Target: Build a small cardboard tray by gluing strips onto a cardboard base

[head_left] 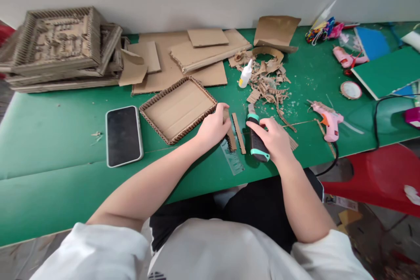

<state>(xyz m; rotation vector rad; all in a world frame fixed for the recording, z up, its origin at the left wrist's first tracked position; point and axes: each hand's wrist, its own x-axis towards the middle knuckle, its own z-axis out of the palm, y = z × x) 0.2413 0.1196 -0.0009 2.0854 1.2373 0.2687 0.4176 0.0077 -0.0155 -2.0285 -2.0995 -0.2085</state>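
My left hand point(214, 127) is closed on the upper end of a narrow cardboard strip point(232, 141), just right of a shallow cardboard tray point(168, 139) with a corrugated rim. Part of a clear plastic ruler point(233, 162) shows beneath that strip. A second cardboard strip point(239, 133) lies alongside, between my hands. My right hand point(271, 139) grips a black and teal utility knife point(257, 140) from its right side, thumb across the handle. The knife's blade end points away from me, and its handle is at table level.
A phone point(124, 136) lies left of the tray. Stacked cardboard trays point(59, 43) and cardboard sheets point(197, 59) line the back. A glue bottle point(245, 74) stands by cardboard scraps point(269, 81). Rightward are a pink glue gun point(326, 118), tape roll point(351, 90) and red stool point(377, 175).
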